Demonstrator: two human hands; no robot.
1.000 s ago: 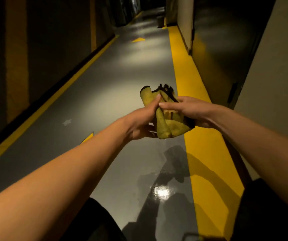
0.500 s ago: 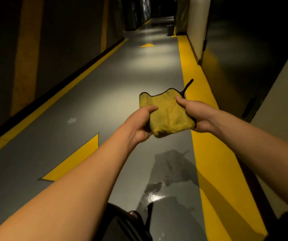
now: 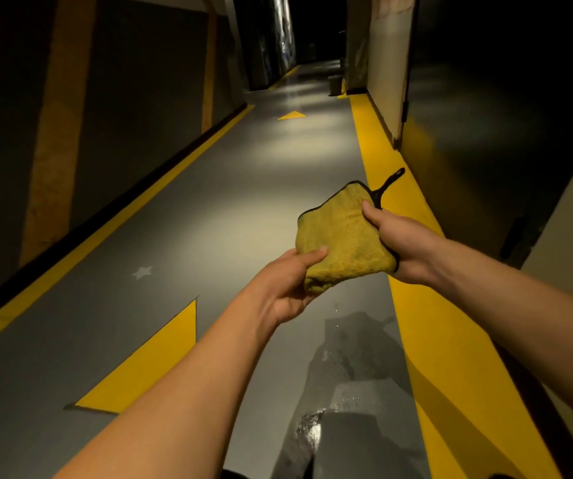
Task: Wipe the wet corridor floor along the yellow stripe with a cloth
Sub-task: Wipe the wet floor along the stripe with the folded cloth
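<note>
We see the yellow cloth (image 3: 342,238) held up in the air between both hands: left hand (image 3: 287,288) grips its lower corner, right hand (image 3: 400,243) pinches the right edge (black loop sticking up). Below, a wet patch (image 3: 343,368) on the grey floor (image 3: 209,209), just beside the yellow stripe (image 3: 447,357).

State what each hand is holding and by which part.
Both grip the yellow cloth: the left hand at its lower left corner, the right hand along its right edge, below the black loop.
</note>
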